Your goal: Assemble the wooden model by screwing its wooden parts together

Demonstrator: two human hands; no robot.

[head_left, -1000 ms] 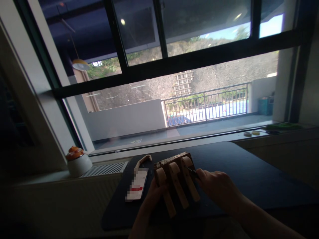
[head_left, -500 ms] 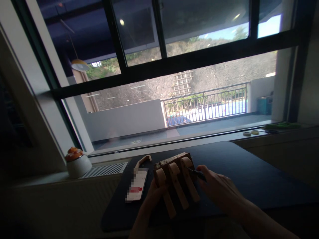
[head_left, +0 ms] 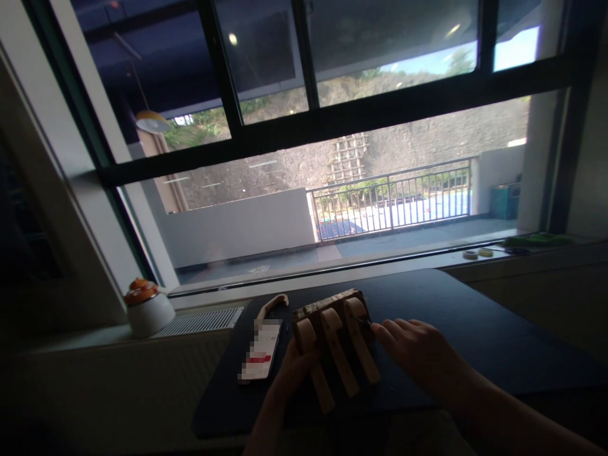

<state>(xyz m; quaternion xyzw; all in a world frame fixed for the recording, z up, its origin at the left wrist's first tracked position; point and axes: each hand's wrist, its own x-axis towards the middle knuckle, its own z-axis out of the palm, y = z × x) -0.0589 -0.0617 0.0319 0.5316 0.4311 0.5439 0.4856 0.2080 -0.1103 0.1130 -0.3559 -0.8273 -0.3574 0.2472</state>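
A rough-barked wooden block (head_left: 327,305) lies tilted on the dark table, with three curved wooden hooks (head_left: 342,361) side by side across it. My left hand (head_left: 293,368) is closed around the block's left side, the thumb near the leftmost hook. My right hand (head_left: 412,347) is wrapped around a slim dark tool, apparently a screwdriver (head_left: 365,323), whose handle is mostly hidden in the fist. Its tip meets the rightmost hook (head_left: 361,342) just below the curve. One loose curved wooden hook (head_left: 272,306) rests behind the phone, apart from both hands.
A lit phone (head_left: 263,351) lies left of the block, with small thin pieces beside it. The dark table (head_left: 456,329) reaches to a window sill (head_left: 427,254) holding tape rolls (head_left: 470,255). A white pot with an orange top (head_left: 151,315) stands at the left.
My right hand has rolled over and closed further around the tool, covering the handle that showed before. The block and my left hand have barely moved.
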